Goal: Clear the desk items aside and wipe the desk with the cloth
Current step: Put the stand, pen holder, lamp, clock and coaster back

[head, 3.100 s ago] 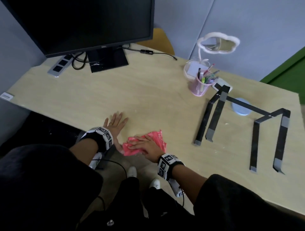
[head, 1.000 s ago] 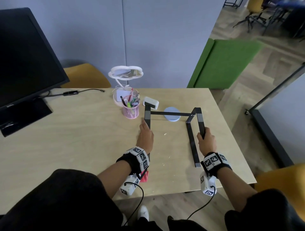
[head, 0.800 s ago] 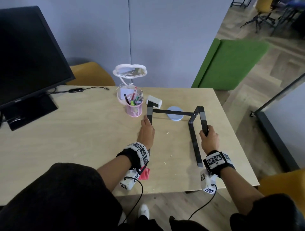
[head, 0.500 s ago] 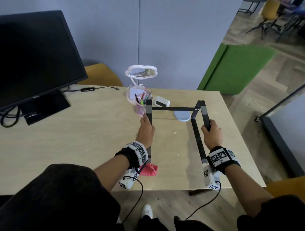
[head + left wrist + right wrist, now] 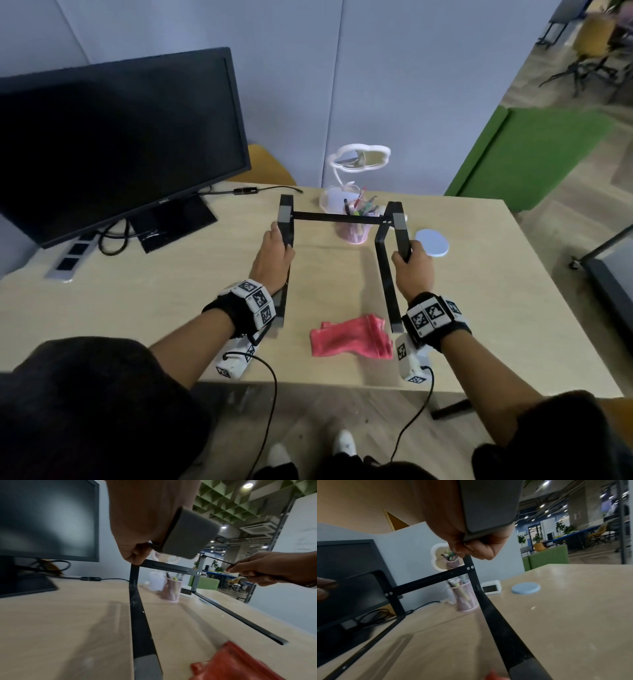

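One monitor (image 5: 113, 144), one black stand (image 5: 337, 217), one pink cloth (image 5: 352, 337), one pen cup (image 5: 356, 229), one mirror (image 5: 359, 158), one blue disc (image 5: 432, 242), two hands.

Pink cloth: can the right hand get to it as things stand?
Probably not yet: the right hand grips the black stand, as does the left hand. The pink cloth lies uncovered near that wrist, so the path looks free once released.

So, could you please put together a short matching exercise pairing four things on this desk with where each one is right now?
Things:
1. black stand
2. pink cloth
3. blue disc
4. monitor

Places:
A. flat on the desk near its front edge
B. back left of the desk
C. gripped by the left hand and right hand
D. on the desk just right of the right hand

Pairs: 1-C, 2-A, 3-D, 4-B
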The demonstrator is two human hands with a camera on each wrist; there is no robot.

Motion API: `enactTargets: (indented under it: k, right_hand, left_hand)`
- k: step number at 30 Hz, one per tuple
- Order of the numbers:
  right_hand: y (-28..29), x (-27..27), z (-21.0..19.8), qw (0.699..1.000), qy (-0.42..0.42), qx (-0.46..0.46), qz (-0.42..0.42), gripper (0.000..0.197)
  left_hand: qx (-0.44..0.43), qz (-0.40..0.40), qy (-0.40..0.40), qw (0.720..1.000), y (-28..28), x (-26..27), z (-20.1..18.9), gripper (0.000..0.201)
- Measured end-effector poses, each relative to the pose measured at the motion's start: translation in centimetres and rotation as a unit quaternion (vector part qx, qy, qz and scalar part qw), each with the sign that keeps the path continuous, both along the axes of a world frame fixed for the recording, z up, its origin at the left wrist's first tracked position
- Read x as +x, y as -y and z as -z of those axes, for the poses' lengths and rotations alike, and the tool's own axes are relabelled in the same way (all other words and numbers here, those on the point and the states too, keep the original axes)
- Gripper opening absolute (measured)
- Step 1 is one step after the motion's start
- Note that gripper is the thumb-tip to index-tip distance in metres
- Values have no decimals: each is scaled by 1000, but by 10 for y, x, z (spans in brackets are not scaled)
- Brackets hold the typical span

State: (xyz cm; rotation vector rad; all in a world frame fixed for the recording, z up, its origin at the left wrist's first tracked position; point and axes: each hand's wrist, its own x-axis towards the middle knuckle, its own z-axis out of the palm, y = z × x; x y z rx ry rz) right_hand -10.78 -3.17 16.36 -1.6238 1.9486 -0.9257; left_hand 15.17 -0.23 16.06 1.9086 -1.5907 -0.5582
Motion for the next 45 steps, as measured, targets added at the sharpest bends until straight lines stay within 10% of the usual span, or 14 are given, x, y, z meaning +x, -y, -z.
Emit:
enactTargets:
  k: [20,45]
  right_hand:
    - [3,232,26,990,38,70,-119,22]
    - [8,188,55,987,11,88,-133,29]
  left_hand:
    - [108,-130,128,977,-40,212,17,58]
    - [3,-80,229,970,-1,172,23,49]
